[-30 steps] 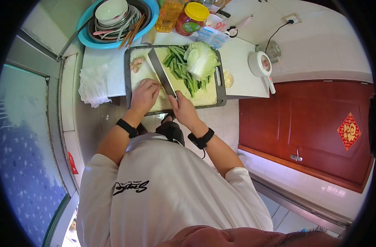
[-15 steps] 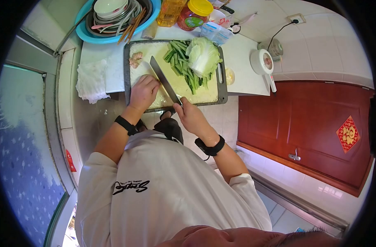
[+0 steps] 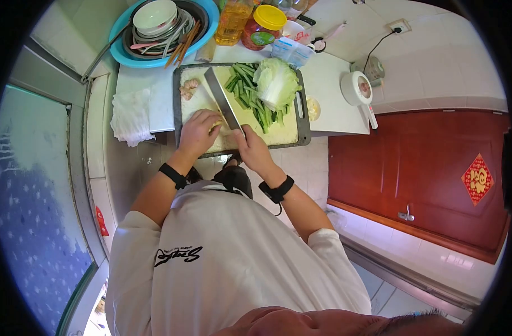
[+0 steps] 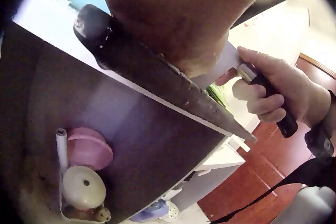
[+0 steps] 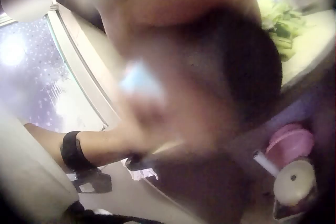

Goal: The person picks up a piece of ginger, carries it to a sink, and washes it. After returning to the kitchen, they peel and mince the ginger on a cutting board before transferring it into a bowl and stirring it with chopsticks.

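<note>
On the cutting board (image 3: pixel 211 147), the left hand (image 3: pixel 197 134) rests with curled fingers around a small pale-yellow piece (image 3: pixel 218 122), mostly hidden under them. The right hand (image 3: pixel 255 149) grips the knife (image 3: pixel 222 98), its broad blade slanting up and left beside the left fingertips. In the left wrist view the right hand (image 4: pixel 289 85) is wrapped round the black knife handle (image 4: pixel 274 103). Knobbly pinkish-tan pieces (image 3: pixel 188 88) lie at the board's upper left. Cut green stalks (image 3: pixel 251 92) and a pale cabbage (image 3: pixel 277 84) are right of the blade.
Behind the board stand a blue basin (image 3: pixel 120 49) of dishes, an oil bottle (image 3: pixel 231 25) and a yellow-lidded jar (image 3: pixel 264 27). A white cloth (image 3: pixel 131 116) hangs at the left edge; a white pot (image 3: pixel 356 88) stands right. Below are pink and white bowls (image 4: pixel 89 148).
Since half a second ago, the right hand and knife have come closer to the left hand, and the pale-yellow piece shows at the left fingertips. The whole head view has shifted slightly.
</note>
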Demonstrator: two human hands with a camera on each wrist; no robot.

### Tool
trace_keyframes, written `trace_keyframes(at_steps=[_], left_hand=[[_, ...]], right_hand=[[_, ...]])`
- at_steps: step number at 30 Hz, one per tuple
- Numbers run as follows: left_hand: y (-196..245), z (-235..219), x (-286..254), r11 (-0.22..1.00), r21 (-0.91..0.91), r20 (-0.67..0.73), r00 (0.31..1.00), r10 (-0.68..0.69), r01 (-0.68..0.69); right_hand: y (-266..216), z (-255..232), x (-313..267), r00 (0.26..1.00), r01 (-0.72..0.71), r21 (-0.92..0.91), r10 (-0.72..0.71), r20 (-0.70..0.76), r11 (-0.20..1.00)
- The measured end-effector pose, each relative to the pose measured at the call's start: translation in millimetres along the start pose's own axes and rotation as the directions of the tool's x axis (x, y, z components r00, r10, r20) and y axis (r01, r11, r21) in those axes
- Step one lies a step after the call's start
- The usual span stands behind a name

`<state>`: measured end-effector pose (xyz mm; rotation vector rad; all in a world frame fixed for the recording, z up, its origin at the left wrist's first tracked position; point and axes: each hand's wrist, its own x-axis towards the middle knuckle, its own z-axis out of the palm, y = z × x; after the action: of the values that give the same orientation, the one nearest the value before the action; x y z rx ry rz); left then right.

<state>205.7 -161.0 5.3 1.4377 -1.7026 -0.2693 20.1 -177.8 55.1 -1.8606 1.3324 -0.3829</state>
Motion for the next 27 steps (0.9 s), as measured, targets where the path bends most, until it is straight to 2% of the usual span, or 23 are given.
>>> trace_keyframes(at_steps=[1, 5, 7, 10, 14, 16, 21, 23, 27], left_hand=[[0, 0, 0, 1.0, 0.003, -0.004, 1.0, -0.006, 0.006], [0, 3, -1, 1.0, 0.031, -0.031, 1.0, 0.005, -0.004], [-1, 6, -1, 0.999, 0.045, -0.032, 0.999, -0.005, 0.006], [-2, 8, -1, 0.997, 0.068, -0.034, 0.999, -0.025, 0.027], [-3, 6, -1, 0.997, 0.081, -0.032, 0.999, -0.013, 0.016], [-3, 6, 0, 0.997, 0.077, -0.024, 1.0, -0.016, 0.018], [-6, 5, 2, 0.997, 0.076, -0.013, 1.0, 0.024, -0.023], [-6, 6, -2, 0.997, 0.076, 0.012, 1.0, -0.004, 0.003], [-3, 4, 1, 0.998, 0.059, -0.006, 1.0, -0.014, 0.015]], right_hand=[[0, -2, -3, 0.999, -0.038, 0.08, 0.04, -0.016, 0.996], [-3, -9, -13, 0.993, -0.115, 0.092, 0.11, 0.051, 0.989], [-1, -8, -18, 0.998, -0.052, 0.035, 0.051, 0.029, 0.998], [-4, -11, -22, 0.997, -0.048, -0.026, 0.049, 0.062, 0.999], [-7, -14, -27, 0.991, -0.094, -0.027, 0.096, 0.09, 0.995], [-6, -16, -30, 0.998, 0.008, -0.052, -0.005, 0.056, 0.999], [-7, -18, -22, 0.994, -0.006, -0.035, 0.009, 0.107, 0.999], [-2, -11, -17, 0.994, -0.003, -0.053, 0.009, 0.107, 0.999], [-2, 6, -2, 1.0, 0.025, -0.064, -0.024, 0.01, 0.998]])
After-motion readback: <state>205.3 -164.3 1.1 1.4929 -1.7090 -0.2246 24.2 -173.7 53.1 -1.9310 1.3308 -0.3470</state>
